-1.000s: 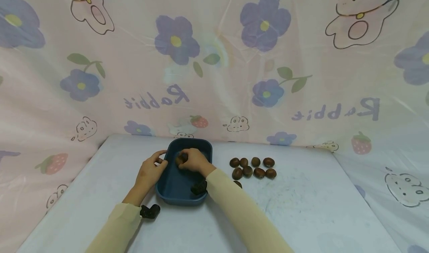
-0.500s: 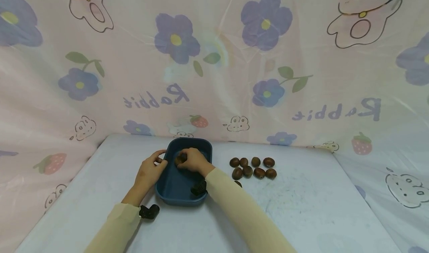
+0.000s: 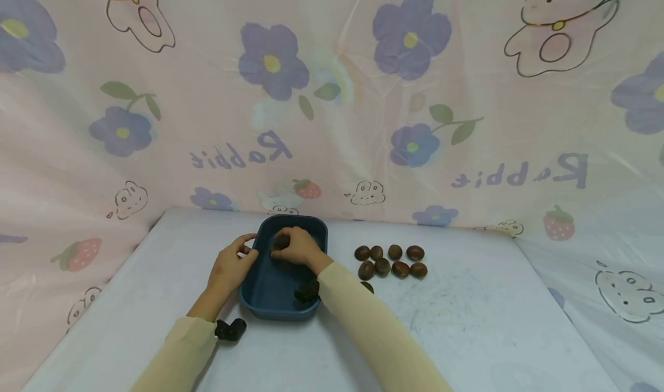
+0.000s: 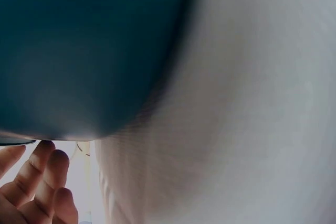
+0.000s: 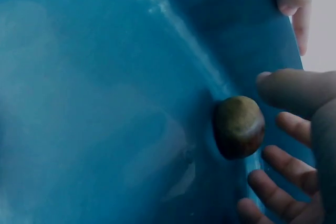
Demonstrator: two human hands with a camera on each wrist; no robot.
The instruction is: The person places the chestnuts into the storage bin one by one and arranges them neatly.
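Observation:
A dark blue plastic box point(image 3: 277, 311) stands on the white table. At its left rim is my left hand point(image 3: 230, 268), pinching the edge between thumb and fingers. In the left wrist view several of its fingertips point(image 4: 56, 161) lie close to the outer wall. My right hand point(image 3: 298, 248) reaches inside the box. A brown chestnut point(image 5: 239, 127) rests on the box floor by the side wall, with the right thumb and fingers spread loosely beside it. In the head view that chestnut point(image 3: 282, 242) is partly covered by the hand.
Right of the box, several chestnuts point(image 3: 382, 267) lie in two rows on the table point(image 3: 477, 311). One more chestnut point(image 3: 368, 286) is half hidden by the right sleeve point(image 3: 373, 323). A patterned curtain point(image 3: 332, 121) hangs behind the table.
The right hand has shifted slightly left, and its thumb and fingers have spread apart around the chestnut. The left hand and the box have stayed in place.

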